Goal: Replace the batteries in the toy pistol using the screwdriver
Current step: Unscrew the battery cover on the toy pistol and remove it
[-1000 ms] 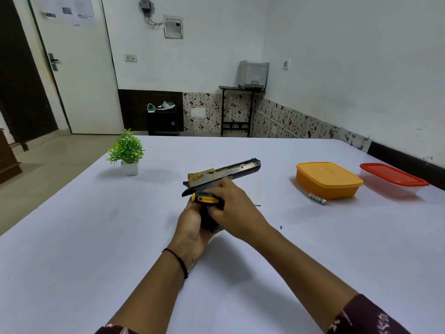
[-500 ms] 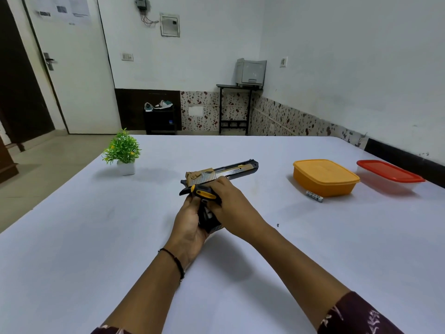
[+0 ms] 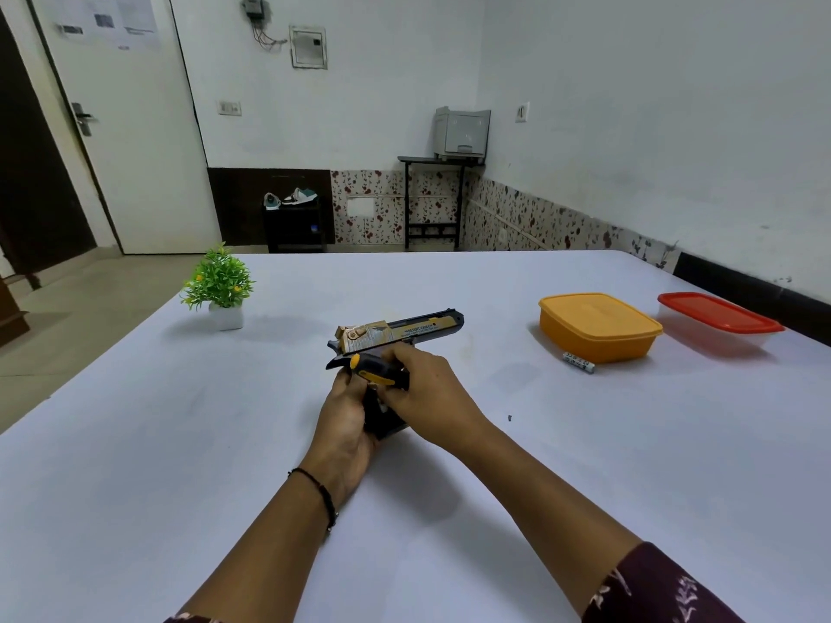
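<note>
A black and gold toy pistol (image 3: 404,331) is held over the middle of the white table (image 3: 135,442), barrel pointing right and away. My left hand (image 3: 344,420) wraps the grip from the left. My right hand (image 3: 427,393) is closed on a black and yellow screwdriver (image 3: 375,370), whose handle lies across the pistol just under the slide. The screwdriver's tip and the grip's lower part are hidden by my fingers. A small battery pack (image 3: 578,363) lies on the table beside the orange box. A tiny dark speck, perhaps a screw (image 3: 509,417), lies right of my right wrist.
An orange lidded box (image 3: 598,326) and a clear box with a red lid (image 3: 719,317) stand at the right. A small potted green plant (image 3: 220,285) stands at the far left of the table. Floor and a door lie beyond the left edge.
The screwdriver handle has shifted slightly in my right hand against the pistol. Both hands and the pistol stay in nearly the same spot.
</note>
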